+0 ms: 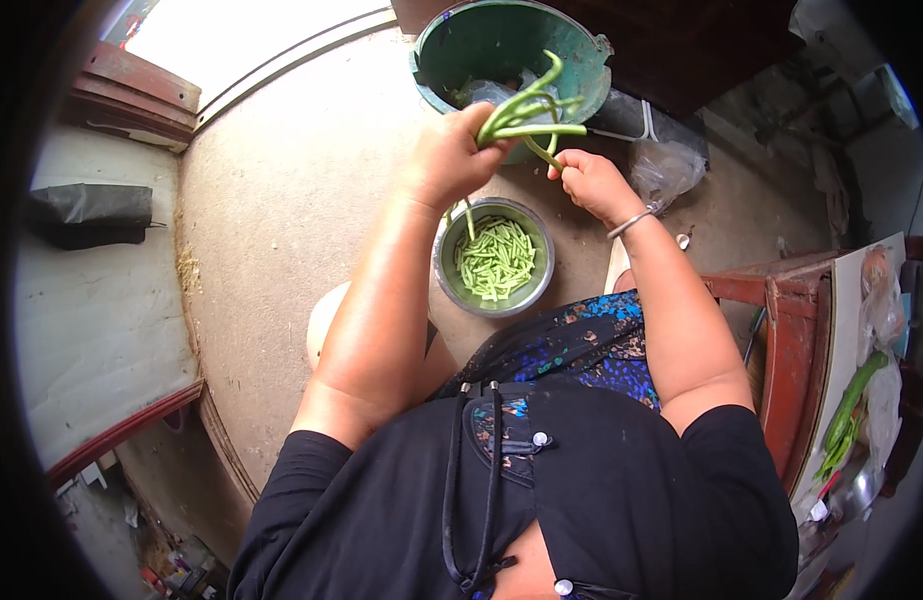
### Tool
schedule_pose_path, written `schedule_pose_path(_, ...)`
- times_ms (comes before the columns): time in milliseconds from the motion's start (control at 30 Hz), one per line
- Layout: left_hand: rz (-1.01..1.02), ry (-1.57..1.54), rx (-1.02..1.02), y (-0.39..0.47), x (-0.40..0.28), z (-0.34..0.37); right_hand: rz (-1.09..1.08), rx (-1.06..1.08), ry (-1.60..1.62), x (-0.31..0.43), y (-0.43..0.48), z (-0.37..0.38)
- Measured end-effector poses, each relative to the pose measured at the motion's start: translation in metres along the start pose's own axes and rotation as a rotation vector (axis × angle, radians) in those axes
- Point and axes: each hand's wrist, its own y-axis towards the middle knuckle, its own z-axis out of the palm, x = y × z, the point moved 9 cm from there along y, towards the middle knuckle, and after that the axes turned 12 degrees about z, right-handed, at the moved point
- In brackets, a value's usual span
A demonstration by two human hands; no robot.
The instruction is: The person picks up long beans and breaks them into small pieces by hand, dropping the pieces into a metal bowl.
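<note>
A bunch of long green beans (532, 112) is gripped in my left hand (457, 154), with ends sticking out on both sides of the fist. My right hand (589, 180) pinches the tip of one bean that hangs down from the bunch. Below the hands, a round metal pot (545, 259) stands on the floor and holds many short cut bean pieces (495, 259). Behind the bunch is a large green plastic bucket (431, 45), worn at its rim, with clear plastic bags (491, 91) inside.
At the right, a red wooden table (799, 300) bears green peppers (855, 405) and plastic bags. A clear plastic bag (667, 169) lies near the bucket. Bright light enters by a doorway (281, 30) at upper left. A dark pouch (93, 214) hangs on the left panel.
</note>
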Motion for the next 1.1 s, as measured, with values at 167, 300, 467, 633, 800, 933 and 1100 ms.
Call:
schedule_pose_path(167,0.052,-0.061,0.028,0.001,-0.010,0.017,-0.082,-0.346,-0.116,-0.005,0.006,-0.029)
schedule_pose_path(300,-0.045,-0.133,0.041,0.001,-0.003,0.010,0.127,0.014,0.317,-0.016,0.004,-0.010)
schedule_pose_path(467,-0.085,-0.100,-0.005,-0.005,0.020,0.005,-0.010,0.342,0.386,0.017,-0.025,0.017)
schedule_pose_path(633,-0.096,-0.096,0.010,-0.001,0.019,0.005,-0.023,0.417,0.393,0.020,-0.030,0.019)
schedule_pose_path(800,-0.109,-0.122,0.001,-0.002,0.019,0.006,-0.069,0.405,0.368,0.024,-0.032,0.024)
schedule_pose_path(933,-0.103,-0.030,0.064,-0.002,0.019,0.012,-0.005,0.332,0.383,0.016,-0.025,0.026)
schedule_pose_path(1100,-0.116,0.057,0.229,-0.003,0.004,0.024,0.016,0.173,0.210,-0.012,0.004,0.021)
